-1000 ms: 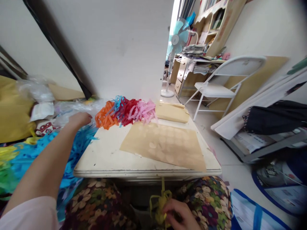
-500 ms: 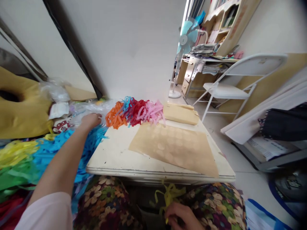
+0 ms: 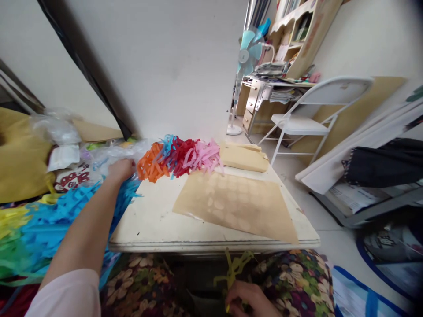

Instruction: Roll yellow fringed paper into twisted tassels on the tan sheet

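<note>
Head view: grips thin yellow strips in the right hand, fingers curled around the lower part, low in the view, at the near side of the tabletop and between 2 knees in floral cloth. Shows loose ends rising above the fingers.

Extends the left hand past the left side of the tabletop, near its far left corner, beside clear plastic and just left of the orange strips. Cannot tell whether open, closed or gripping; also cannot tell whether touching the plastic. Passes the forearm over a blue heap, with a yellow pile and a green pile farther left.

Carries on the tabletop, along the far edge, 4 colours in a touching row, left to right: orange strips, light blue strips slightly behind, red strips, pink strips. Continues rightward with folded brown paper. Lies nearer, flat and slightly askew: 1 brown sheet, marked with rounded patches. Includes beyond, at right, a white folding chair and a fan.
</note>
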The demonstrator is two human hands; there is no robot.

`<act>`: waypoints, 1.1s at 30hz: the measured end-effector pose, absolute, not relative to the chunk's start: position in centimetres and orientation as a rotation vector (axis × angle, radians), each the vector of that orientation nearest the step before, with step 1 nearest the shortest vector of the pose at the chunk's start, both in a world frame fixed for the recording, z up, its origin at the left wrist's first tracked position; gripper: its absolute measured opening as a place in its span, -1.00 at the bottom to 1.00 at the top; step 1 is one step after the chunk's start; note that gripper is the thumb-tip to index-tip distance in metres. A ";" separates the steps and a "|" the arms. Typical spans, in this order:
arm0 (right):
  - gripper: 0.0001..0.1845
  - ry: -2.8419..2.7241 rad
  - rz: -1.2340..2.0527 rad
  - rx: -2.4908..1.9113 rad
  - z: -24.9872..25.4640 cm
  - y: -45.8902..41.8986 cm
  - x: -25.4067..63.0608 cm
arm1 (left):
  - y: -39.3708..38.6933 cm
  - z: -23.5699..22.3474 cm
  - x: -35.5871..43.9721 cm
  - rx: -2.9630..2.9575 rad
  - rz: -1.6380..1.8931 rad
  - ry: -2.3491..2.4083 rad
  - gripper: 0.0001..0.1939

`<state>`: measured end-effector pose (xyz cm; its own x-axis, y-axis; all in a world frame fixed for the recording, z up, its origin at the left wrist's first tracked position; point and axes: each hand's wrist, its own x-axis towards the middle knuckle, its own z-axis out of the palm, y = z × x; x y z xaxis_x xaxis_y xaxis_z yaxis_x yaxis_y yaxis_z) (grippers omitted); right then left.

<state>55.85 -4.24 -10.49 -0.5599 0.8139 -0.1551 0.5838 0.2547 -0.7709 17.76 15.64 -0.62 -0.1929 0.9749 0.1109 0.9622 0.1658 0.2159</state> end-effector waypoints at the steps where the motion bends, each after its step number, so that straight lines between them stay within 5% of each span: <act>1: -0.83 -2.241 1.210 -1.299 -10.4 -4.3 55.7 | 15.5 -0.5 17.8 1.958 0.385 2.359 -0.80; 12: -0.86 -2.070 1.196 -1.007 -8.0 -2.4 55.6 | 10.7 4.8 22.8 1.773 0.853 2.416 -0.74; 14: -0.85 -2.023 1.247 -0.917 -6.3 -1.5 55.5 | 7.7 4.9 26.9 1.695 1.161 1.965 -0.79; 18: -0.88 -2.006 1.101 -0.877 -3.2 -0.4 55.4 | 2.0 2.3 35.5 1.573 0.866 1.247 -0.80; 33: -0.89 -1.908 0.863 -1.084 -4.2 1.5 56.1 | 2.7 -5.4 40.4 1.075 1.130 0.741 -0.77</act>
